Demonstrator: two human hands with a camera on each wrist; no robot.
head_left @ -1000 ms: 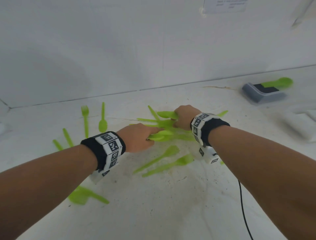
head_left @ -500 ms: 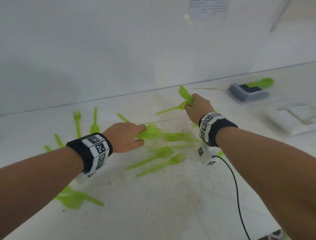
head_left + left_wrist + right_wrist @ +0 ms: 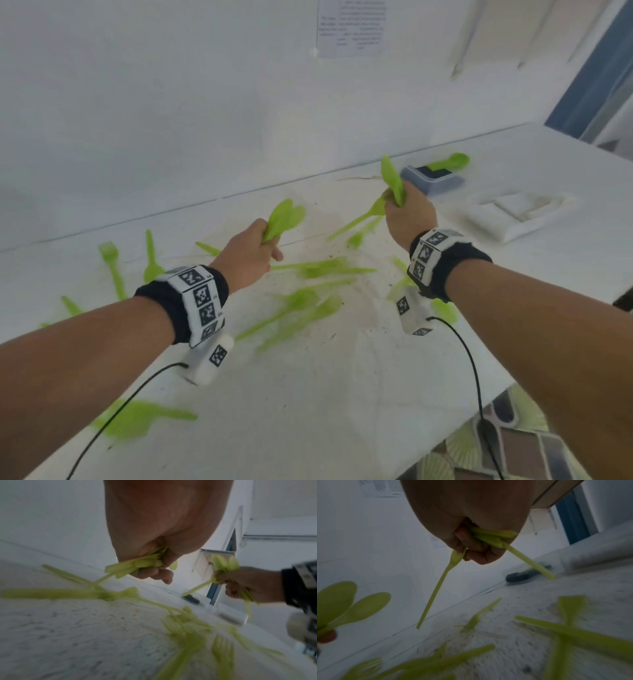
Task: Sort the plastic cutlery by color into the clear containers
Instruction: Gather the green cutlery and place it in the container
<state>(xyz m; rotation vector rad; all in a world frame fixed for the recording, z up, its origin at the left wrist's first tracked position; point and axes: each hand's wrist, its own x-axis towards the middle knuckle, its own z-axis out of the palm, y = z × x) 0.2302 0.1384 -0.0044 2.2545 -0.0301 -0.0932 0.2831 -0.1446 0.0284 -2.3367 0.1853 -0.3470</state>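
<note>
Lime-green plastic cutlery lies scattered on the white table [image 3: 342, 394]. My left hand [image 3: 253, 255] is raised above the table and grips a bunch of green spoons [image 3: 284, 219] by their handles [image 3: 135, 565]. My right hand [image 3: 406, 212], further right and higher, grips another bunch of green cutlery [image 3: 390, 178], with one piece [image 3: 436, 588] hanging out below the fist. A clear container [image 3: 433, 178] at the back right holds a green spoon [image 3: 448, 162] and something black. Loose pieces [image 3: 308, 308] remain under both hands.
A green fork [image 3: 111, 263] and spoon [image 3: 150, 260] lie at the left, more pieces [image 3: 137, 418] near the front left edge. A white tray-like container [image 3: 520, 209] sits at the right. The wall is close behind. Black wrist cables [image 3: 472, 370] trail off the table's front edge.
Both hands have lifted off the pile with green cutlery in their grip. The right hand moved up and right toward the clear container; the left rose after it.
</note>
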